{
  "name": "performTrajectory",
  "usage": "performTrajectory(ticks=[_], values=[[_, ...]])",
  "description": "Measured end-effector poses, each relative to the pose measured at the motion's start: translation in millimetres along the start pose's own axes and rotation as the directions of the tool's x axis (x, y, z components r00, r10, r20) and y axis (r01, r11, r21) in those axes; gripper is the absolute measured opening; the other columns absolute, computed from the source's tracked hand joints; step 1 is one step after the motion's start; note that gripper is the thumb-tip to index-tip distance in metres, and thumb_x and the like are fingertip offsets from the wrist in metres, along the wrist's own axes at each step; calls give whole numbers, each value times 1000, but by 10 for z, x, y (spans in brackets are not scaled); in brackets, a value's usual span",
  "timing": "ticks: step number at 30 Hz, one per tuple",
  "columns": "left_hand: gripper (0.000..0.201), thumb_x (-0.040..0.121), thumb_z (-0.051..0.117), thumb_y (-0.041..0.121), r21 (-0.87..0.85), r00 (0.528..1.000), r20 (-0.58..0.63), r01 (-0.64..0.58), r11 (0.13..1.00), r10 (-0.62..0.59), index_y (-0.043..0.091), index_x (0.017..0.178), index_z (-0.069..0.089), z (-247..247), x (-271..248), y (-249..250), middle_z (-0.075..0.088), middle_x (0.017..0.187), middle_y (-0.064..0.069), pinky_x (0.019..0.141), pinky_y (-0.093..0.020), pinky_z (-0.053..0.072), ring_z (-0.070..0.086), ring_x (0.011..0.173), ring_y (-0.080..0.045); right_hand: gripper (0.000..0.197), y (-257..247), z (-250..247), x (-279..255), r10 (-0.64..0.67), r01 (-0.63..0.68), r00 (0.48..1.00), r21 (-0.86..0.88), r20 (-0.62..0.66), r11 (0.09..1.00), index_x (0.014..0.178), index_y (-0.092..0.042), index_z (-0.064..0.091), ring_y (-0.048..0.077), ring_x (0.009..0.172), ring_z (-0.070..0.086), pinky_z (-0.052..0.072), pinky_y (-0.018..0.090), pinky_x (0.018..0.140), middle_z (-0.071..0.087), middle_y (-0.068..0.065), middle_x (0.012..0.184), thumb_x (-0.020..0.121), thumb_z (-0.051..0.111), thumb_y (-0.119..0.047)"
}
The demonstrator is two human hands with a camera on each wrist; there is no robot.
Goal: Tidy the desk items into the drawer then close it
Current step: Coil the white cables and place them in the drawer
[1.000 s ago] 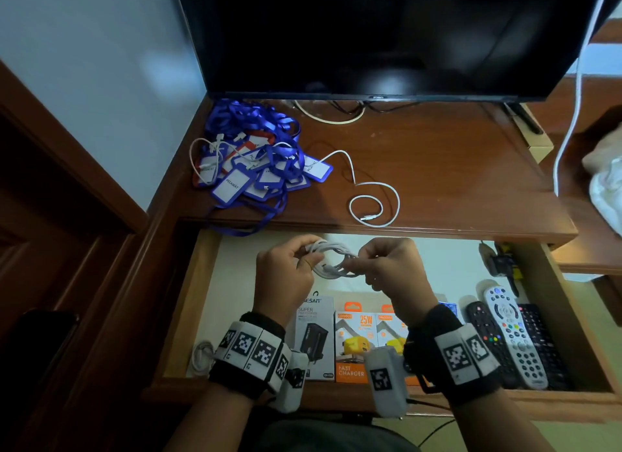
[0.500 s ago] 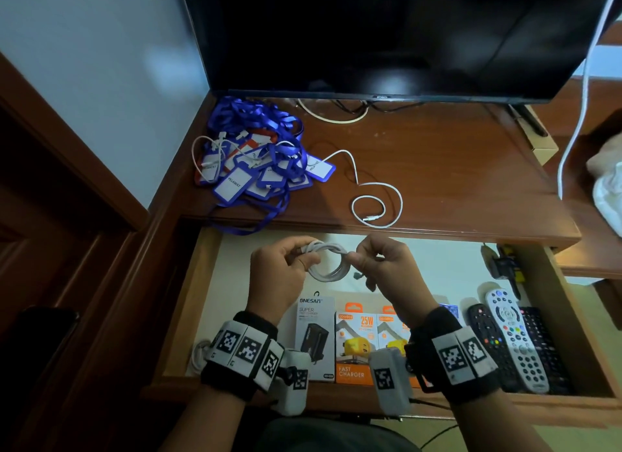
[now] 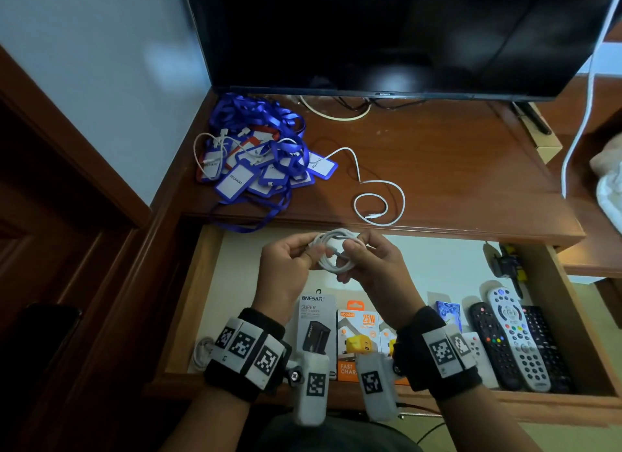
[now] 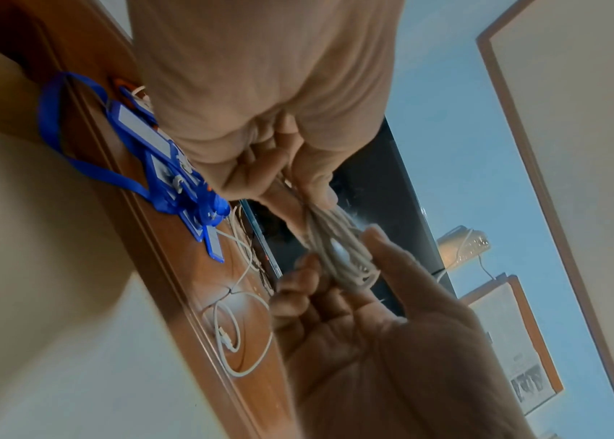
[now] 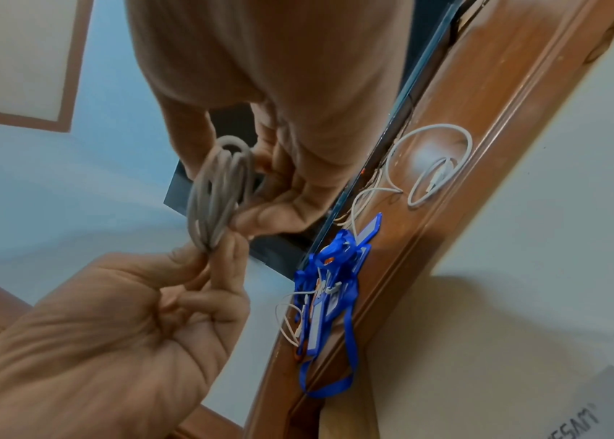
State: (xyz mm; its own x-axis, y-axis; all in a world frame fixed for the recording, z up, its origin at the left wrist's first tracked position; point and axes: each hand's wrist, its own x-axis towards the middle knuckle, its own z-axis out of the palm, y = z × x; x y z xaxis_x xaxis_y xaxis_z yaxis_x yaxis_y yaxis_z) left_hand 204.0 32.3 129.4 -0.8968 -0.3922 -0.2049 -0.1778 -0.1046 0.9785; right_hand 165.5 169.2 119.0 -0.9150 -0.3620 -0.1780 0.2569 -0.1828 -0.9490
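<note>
A coiled white cable [image 3: 336,251] hangs between both hands above the open drawer [image 3: 197,293]. My left hand [image 3: 308,249] pinches its left side with thumb and fingers. My right hand [image 3: 350,251] grips the right side, fingers curled through the loops. The left wrist view shows the coil [image 4: 339,252] under my left hand [image 4: 316,202]. In the right wrist view my right hand [image 5: 260,184] holds the loops [image 5: 218,184]. A pile of blue lanyards with badges [image 3: 255,158] and a loose white cable [image 3: 378,199] lie on the desk top [image 3: 454,168].
Charger boxes [image 3: 356,337] lie along the drawer's front and several remotes [image 3: 511,337] at its right. A small coiled cable [image 3: 202,350] sits in the front left corner. A dark monitor [image 3: 370,34] stands at the desk's back, with a white cord [image 3: 585,98] hanging at right.
The two hands have drawn closer together and the coil looks tighter. My right fingers now reach over and through the loops. The desk items have not moved.
</note>
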Motion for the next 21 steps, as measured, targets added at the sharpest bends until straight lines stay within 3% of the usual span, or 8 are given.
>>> performTrajectory(ticks=[2,5,7,9,13,15,19,21], values=[[16,88,63,7,33,1000,-9,-17,999,17,12,102,70,20,-3,-23,70,79,3,53,-7,42,61,59,6,23,1,-1,8,15,-14,1000,107,-4,994,87,-6,49,23,59,57,50,32,57,65,11,69,82,70,-14],[12,90,64,17,135,999,-1,-32,990,32,23,99,68,26,32,-66,68,88,5,65,-14,44,60,72,2,28,-14,-9,5,48,-47,999,179,-2,983,99,2,57,21,62,58,52,30,60,65,11,71,78,69,-12],[11,90,63,17,155,1000,10,-27,988,26,23,99,67,23,48,-66,70,94,2,75,-23,50,64,85,-7,26,-28,-8,-2,70,-69,998,158,3,985,95,6,63,23,66,59,52,30,63,65,13,72,77,72,-12],[12,90,63,12,157,999,1,-45,987,45,22,97,66,19,53,-58,70,93,2,81,-27,54,67,87,-11,24,-42,-11,-10,95,-92,995,145,-12,985,89,5,68,25,70,60,50,32,68,66,15,74,73,70,-13],[19,89,63,5,103,1000,16,-19,995,18,24,91,67,1,56,-52,72,88,0,77,-27,55,68,80,-11,12,-98,2,-23,147,-143,989,98,-32,985,79,1,71,21,73,59,44,32,66,67,12,74,75,70,-10],[19,89,62,3,44,999,38,37,998,-39,21,91,69,-26,66,-57,74,87,-3,77,-30,55,69,79,-15,16,-133,10,-31,173,-172,985,71,-19,983,77,0,71,17,70,58,43,31,64,67,11,75,71,72,-14],[19,88,60,0,-15,995,45,92,996,-91,17,90,67,-37,74,-53,74,82,-2,72,-29,52,67,76,-16,23,-122,16,3,201,-194,976,81,-86,978,91,16,64,21,65,63,48,31,63,68,16,74,78,69,-2],[20,89,58,-3,-36,991,56,120,992,-118,16,90,67,-20,64,-47,73,81,-2,68,-27,49,65,74,-15,17,-106,27,16,192,-179,970,96,-146,979,91,16,62,24,63,64,51,33,63,67,18,70,79,66,5]])
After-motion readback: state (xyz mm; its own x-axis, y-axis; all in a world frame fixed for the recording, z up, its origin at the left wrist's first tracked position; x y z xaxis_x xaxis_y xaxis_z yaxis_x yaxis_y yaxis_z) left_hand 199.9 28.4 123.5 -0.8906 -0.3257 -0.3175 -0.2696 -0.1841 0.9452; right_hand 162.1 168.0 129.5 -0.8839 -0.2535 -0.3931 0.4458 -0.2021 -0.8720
